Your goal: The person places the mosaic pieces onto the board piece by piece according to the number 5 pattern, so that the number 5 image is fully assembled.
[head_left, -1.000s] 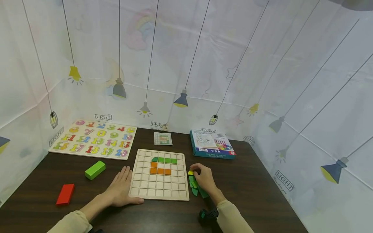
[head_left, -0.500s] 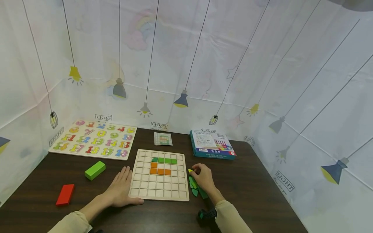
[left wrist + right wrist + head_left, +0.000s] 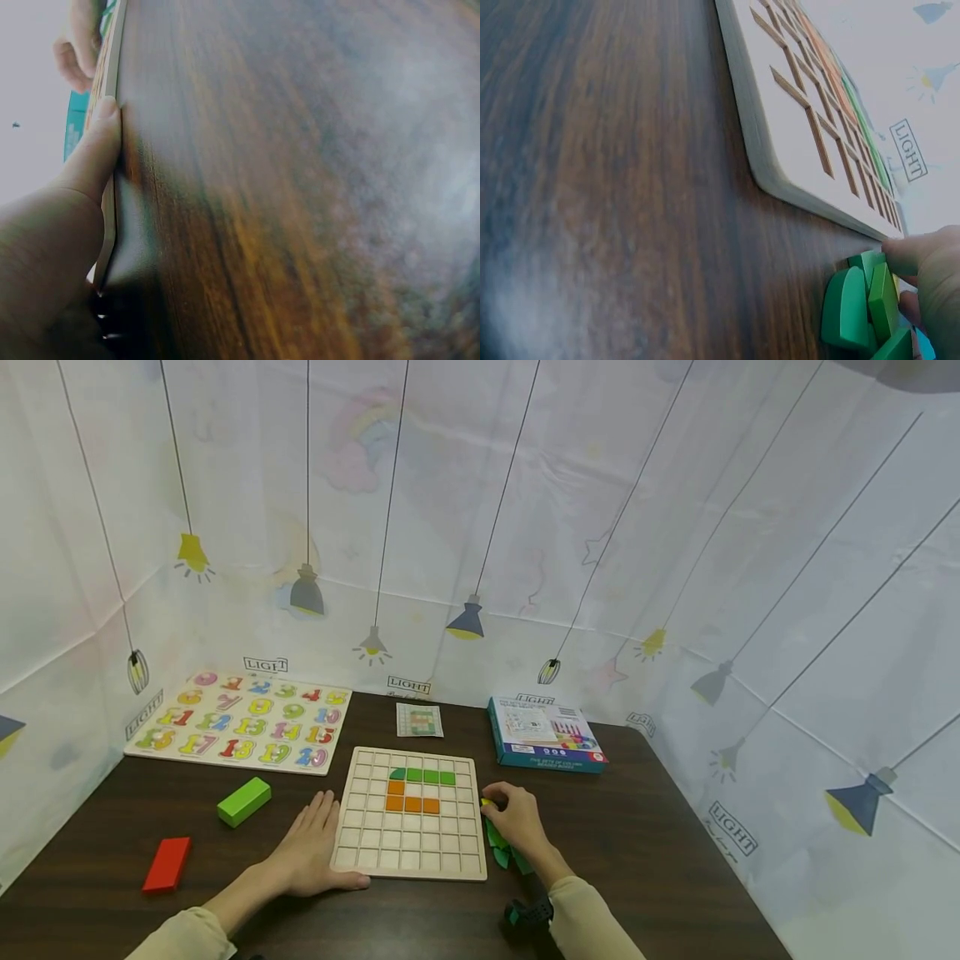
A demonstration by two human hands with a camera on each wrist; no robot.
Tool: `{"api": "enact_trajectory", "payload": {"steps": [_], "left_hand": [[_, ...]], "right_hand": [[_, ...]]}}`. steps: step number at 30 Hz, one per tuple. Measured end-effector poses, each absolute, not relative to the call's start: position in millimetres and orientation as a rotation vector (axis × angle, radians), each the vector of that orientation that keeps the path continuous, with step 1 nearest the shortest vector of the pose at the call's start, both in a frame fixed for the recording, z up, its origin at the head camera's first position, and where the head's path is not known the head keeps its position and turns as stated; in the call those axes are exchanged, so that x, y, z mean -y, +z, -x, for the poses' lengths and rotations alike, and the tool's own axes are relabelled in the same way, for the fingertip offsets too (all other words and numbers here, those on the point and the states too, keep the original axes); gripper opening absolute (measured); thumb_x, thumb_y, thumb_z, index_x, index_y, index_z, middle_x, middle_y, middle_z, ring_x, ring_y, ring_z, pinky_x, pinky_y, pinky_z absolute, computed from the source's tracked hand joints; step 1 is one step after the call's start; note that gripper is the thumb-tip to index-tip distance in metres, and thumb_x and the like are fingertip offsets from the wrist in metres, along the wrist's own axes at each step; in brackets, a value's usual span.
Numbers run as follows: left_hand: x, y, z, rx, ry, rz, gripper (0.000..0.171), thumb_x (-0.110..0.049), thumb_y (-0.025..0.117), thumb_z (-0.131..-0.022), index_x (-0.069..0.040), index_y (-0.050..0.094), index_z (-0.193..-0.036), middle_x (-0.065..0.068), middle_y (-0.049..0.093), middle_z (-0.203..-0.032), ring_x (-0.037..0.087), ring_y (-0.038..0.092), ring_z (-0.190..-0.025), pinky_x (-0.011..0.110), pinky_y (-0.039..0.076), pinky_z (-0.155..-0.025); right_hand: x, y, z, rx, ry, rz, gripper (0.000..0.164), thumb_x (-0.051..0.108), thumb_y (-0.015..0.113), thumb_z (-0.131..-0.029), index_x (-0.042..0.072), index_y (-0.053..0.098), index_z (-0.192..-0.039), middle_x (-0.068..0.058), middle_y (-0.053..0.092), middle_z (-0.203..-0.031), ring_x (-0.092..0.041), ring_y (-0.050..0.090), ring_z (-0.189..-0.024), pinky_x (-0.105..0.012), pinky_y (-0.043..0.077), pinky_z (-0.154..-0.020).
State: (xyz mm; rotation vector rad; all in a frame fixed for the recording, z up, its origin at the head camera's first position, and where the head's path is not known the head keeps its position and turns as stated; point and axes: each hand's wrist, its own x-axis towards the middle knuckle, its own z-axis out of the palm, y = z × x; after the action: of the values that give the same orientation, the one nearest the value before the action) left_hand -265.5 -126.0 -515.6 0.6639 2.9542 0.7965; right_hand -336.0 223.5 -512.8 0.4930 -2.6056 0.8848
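In the head view my left hand lies flat at the left side of the wooden grid board, its thumb along the near edge. The left wrist view shows that thumb against the board's side. Green tiles and orange tiles sit in the board's upper squares. Just right of the board, my right hand pinches a small yellow piece, mostly hidden by the fingers. Below those fingers lies a pile of green pieces, partly covered by the hand.
A number puzzle board stands at the back left, a pattern card behind the grid board, and a boxed set at the back right. A green block and a red block lie on the left.
My right hand has shifted slightly left toward the board's edge with the yellow piece at its fingertips. My left hand has stayed in place.
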Motion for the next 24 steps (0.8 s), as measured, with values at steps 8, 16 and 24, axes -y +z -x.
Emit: {"api": "enact_trajectory", "payload": {"steps": [8,16,24], "left_hand": [[125,-516,265,-2.962,0.788,-0.669,0.126,-0.073,0.065,-0.067,0.019,0.020,-0.141,0.039,0.013,-0.146,0.051,0.008,-0.136,0.061,0.016,-0.105],[125,-522,266,-2.974,0.811,-0.679,0.127,-0.075,0.065,-0.066,0.018,0.021,-0.140,0.038,0.013,-0.146,0.050,0.008,-0.136,0.061,0.015,-0.106],[125,-524,266,-2.985,0.798,-0.667,0.126,-0.076,0.064,-0.066,0.017,0.022,-0.141,0.037,0.014,-0.147,0.049,0.008,-0.137,0.060,0.016,-0.106]], "right_hand": [[-220,-511,335,2.631,0.912,-0.411,0.017,0.005,0.072,-0.082,0.003,0.069,-0.099,-0.006,0.069,-0.096,-0.021,0.065,-0.089,-0.038,0.052,-0.078],[-216,-509,336,2.571,0.954,-0.436,0.019,0.007,0.072,-0.083,0.004,0.068,-0.101,-0.004,0.068,-0.097,-0.018,0.064,-0.091,-0.037,0.052,-0.080],[-207,-510,337,2.545,1.012,-0.540,0.017,0.007,0.072,-0.083,0.005,0.067,-0.099,-0.001,0.067,-0.095,-0.014,0.063,-0.088,-0.033,0.052,-0.077]]}}
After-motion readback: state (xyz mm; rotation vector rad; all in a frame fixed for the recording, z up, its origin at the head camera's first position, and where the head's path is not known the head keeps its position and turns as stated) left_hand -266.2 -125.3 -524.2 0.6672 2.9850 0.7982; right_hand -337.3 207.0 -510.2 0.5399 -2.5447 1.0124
